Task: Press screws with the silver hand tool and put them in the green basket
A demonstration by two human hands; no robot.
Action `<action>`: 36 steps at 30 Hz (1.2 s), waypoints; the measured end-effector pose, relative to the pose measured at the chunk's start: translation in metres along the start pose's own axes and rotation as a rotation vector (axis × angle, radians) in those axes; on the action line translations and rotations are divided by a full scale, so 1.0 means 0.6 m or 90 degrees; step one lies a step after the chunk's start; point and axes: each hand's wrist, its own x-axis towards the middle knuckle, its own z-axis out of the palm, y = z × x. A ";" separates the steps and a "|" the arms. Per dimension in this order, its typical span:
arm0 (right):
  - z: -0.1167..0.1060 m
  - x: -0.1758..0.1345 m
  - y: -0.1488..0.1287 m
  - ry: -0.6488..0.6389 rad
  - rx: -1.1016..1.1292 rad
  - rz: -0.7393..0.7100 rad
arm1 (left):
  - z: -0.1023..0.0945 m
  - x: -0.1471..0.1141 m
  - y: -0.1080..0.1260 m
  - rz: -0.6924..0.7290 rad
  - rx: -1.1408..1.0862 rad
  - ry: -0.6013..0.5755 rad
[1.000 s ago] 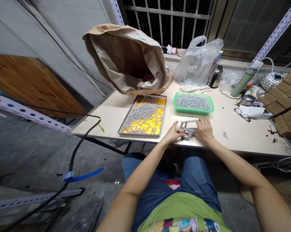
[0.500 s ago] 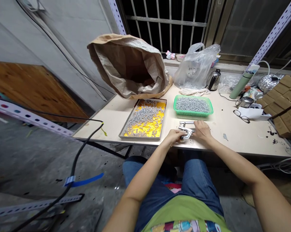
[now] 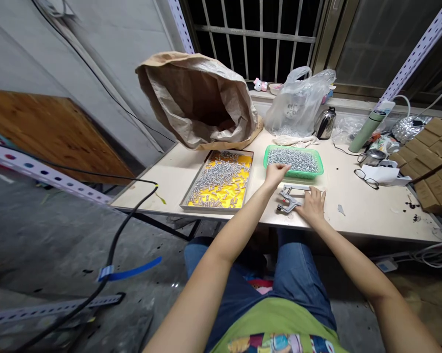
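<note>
My left hand [image 3: 276,175] is at the front left edge of a green plastic basket [image 3: 305,174] filled with small silvery metal pins. Its fingers are pinched together, and whatever may be between them is too small to make out. My right hand [image 3: 314,205] grips a silvery metal hand tool [image 3: 289,202] with two arms, lying near the table's front edge. Left of my hands, a shallow metal tray [image 3: 212,210] holds many more loose metal pins on a yellow lining.
A large open paper sack [image 3: 199,100] stands behind the tray. Along the back are a plastic bag [image 3: 296,105], a metal jug [image 3: 326,122] and a green bottle [image 3: 367,130]. Eyeglasses [image 3: 367,179] and stacked cardboard boxes [image 3: 432,157] are at the right.
My left hand has left the hand tool and moved up to the green basket's front edge. My right hand stays on the tool, which has shifted slightly right.
</note>
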 end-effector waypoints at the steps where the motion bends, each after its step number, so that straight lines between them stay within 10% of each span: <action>1: 0.001 0.000 0.000 -0.003 0.001 0.000 | 0.012 0.015 0.014 0.011 0.008 0.009; 6: 0.000 0.002 0.001 -0.039 -0.010 0.019 | -0.014 0.039 0.016 0.068 0.026 0.051; 13: 0.008 0.002 0.000 -0.055 0.019 -0.004 | -0.259 0.008 -0.049 0.060 0.159 0.289; 17: 0.014 0.002 0.001 -0.054 0.037 -0.027 | -0.319 -0.022 -0.062 -0.022 0.322 0.188; 25: 0.000 0.005 -0.006 -0.109 0.012 -0.003 | -0.283 -0.025 -0.065 -0.182 0.647 0.104; 36: 0.001 -0.002 -0.014 -0.009 -0.016 -0.062 | -0.093 -0.115 -0.109 -0.051 0.080 -0.062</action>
